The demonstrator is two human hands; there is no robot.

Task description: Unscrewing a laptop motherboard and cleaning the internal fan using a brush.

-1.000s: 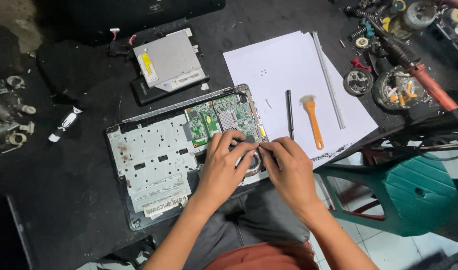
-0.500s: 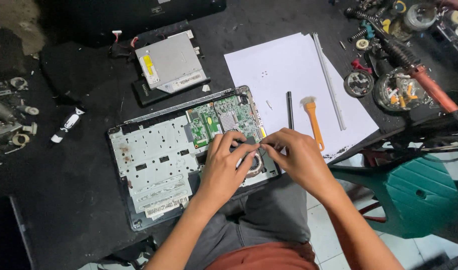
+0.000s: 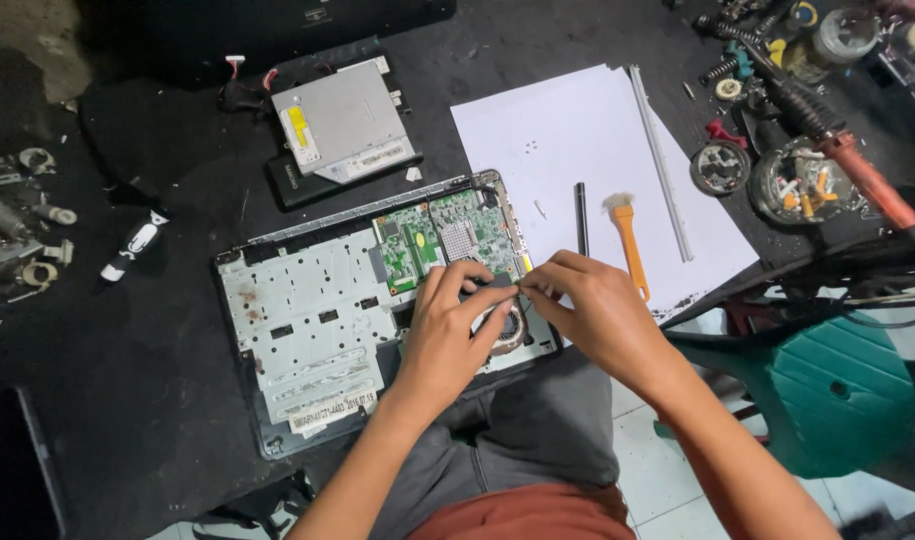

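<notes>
Both hands [image 3: 522, 310] at laptop's [image 3: 307, 330] right edge

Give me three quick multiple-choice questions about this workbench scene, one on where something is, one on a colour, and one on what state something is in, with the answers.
1. Where does the brush lie?
A. On the white paper
B. Inside the opened laptop
C. On the green chair

2. What colour is the brush's handle?
A. Blue
B. Orange
C. Black

3. In what state is the laptop?
A. Shut, with its cover on
B. Folded up in a bag
C. Opened, with its circuit board bare

Answers:
1. A: the brush rests on the white paper, beside a black pen.
2. B: its handle is orange, with pale bristles at the top.
3. C: the laptop shows its green circuit board, and the left hand and right hand meet over its fan corner.
</notes>
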